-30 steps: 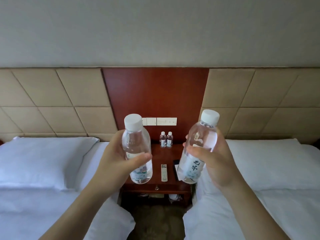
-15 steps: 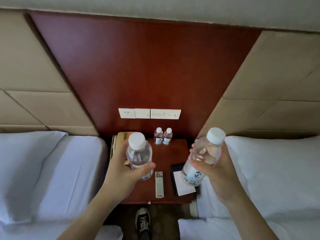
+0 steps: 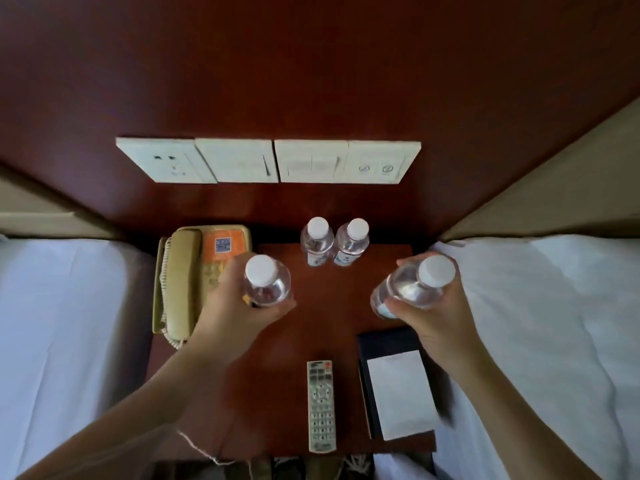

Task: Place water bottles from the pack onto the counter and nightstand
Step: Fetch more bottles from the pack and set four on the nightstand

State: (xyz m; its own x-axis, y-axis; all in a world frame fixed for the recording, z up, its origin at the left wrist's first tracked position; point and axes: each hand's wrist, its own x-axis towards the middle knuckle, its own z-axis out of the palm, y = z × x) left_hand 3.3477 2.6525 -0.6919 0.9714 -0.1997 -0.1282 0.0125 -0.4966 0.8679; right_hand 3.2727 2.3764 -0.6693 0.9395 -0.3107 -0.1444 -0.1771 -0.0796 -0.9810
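I look straight down on a dark red wooden nightstand [image 3: 332, 323]. My left hand [image 3: 239, 320] grips a clear water bottle with a white cap [image 3: 266, 284], held upright above the nightstand's left part, beside the phone. My right hand [image 3: 436, 317] grips a second water bottle [image 3: 412, 287], tilted, over the right part. Two more small bottles [image 3: 317, 242] [image 3: 351, 242] stand side by side at the back edge against the wall. Whether either held bottle touches the top is unclear.
A beige phone [image 3: 187, 282] lies at the nightstand's left. A white remote [image 3: 321, 407] and a dark notepad holder with white paper [image 3: 398, 386] lie near the front. Wall switches and a socket [image 3: 270, 161] sit above. White beds [image 3: 69, 341] [image 3: 554, 341] flank both sides.
I have come much closer and now look down on the nightstand. Both hands have carried their bottles forward and lower, over its top. The phone has come into full view.
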